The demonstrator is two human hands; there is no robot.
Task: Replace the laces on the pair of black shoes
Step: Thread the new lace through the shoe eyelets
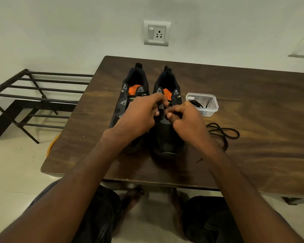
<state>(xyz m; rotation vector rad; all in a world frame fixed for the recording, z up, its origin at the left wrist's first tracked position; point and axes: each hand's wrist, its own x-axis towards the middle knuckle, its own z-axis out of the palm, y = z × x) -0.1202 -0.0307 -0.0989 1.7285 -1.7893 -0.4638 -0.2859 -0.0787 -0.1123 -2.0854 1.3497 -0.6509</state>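
Two black shoes with orange insoles stand side by side on the wooden table (253,106), toes toward me. My left hand (139,116) and my right hand (188,120) meet over the eyelet area of the right shoe (165,137). Both have curled fingers that pinch something small at the eyelets; what it is stays hidden by the fingers. The left shoe (125,95) is partly covered by my left hand. A loose black lace (223,132) lies coiled on the table to the right of my right hand.
A clear plastic box (207,106) holding another black lace sits right of the shoes. A black metal rack (33,95) stands on the floor at the left. The wall behind carries a socket plate (156,33). My knees and feet show below the table's near edge.
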